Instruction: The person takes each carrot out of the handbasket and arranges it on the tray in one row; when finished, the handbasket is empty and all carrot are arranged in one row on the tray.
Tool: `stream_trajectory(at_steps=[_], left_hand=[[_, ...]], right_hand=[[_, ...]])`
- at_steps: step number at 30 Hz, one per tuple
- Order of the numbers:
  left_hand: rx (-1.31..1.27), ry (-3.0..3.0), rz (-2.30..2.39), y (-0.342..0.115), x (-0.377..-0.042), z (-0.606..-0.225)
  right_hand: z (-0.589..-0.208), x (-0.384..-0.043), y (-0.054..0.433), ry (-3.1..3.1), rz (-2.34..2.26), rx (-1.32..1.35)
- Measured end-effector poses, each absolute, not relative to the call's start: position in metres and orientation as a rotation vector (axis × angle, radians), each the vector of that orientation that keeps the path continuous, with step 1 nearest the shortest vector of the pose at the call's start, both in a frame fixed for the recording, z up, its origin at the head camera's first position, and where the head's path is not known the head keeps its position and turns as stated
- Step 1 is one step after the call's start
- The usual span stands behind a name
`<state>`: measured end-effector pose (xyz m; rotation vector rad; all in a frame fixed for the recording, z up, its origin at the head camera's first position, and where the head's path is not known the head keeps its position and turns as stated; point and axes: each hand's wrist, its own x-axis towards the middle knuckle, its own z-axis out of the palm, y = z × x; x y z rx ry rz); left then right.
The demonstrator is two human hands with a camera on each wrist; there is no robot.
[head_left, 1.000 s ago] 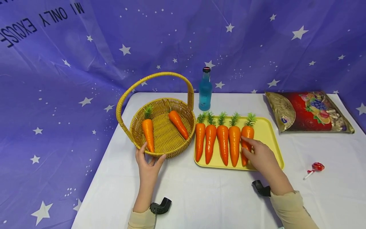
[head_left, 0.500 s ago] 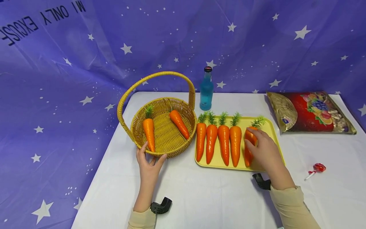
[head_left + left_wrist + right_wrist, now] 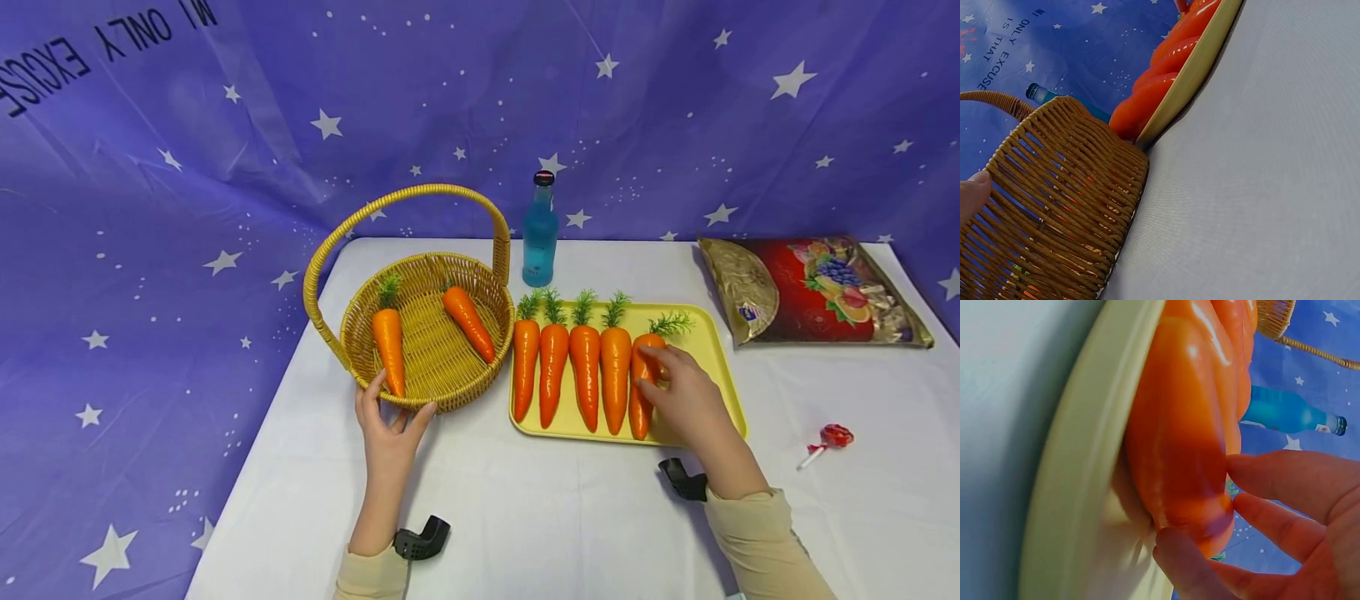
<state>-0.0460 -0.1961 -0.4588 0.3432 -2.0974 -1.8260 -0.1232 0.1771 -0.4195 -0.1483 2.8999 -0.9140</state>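
My left hand (image 3: pixel 390 433) grips the near rim of a woven wicker basket (image 3: pixel 431 392), fingertips over the edge. Inside the basket lie an orange toy carrot (image 3: pixel 387 337) with green leaves and a second carrot (image 3: pixel 468 323). To its right, a yellow tray (image 3: pixel 705 367) holds a row of carrots, tips pointing toward me. My right hand (image 3: pixel 686 396) pinches the rightmost carrot (image 3: pixel 643 379), whose leaves bend to the right. In the right wrist view, the thumb and fingers sit on either side of that carrot (image 3: pixel 1179 431) as it rests on the tray.
Behind the tray stands a blue glass bottle (image 3: pixel 540 237). A red and gold bag (image 3: pixel 813 292) lies at the back right, and a red lollipop (image 3: pixel 834 436) is on the white table to the right. A purple starred cloth (image 3: pixel 637 108) hangs behind.
The rightmost carrot first shifted right under my right hand, then back left against the row, its leaves now turned to the right. My left hand stays on the basket rim.
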Motion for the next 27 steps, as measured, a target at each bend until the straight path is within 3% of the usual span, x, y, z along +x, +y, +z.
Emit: stream_trajectory(at_steps=[11,18,27], left_hand=[[0.343,-2.107,-1.816,-0.198,-0.046,-0.458],[0.336,-2.111,-1.82,-0.198,-0.046,-0.459],[0.338,-2.1,-1.866,-0.188,-0.039,-0.43]], right_hand=[[-0.39,-0.135,0.149,2.94,-1.037,-0.33],[-0.354,-0.161,0.089,2.549,-1.394,-0.576],[-0.357,-0.201,-0.002,2.445,-1.112,-0.773]])
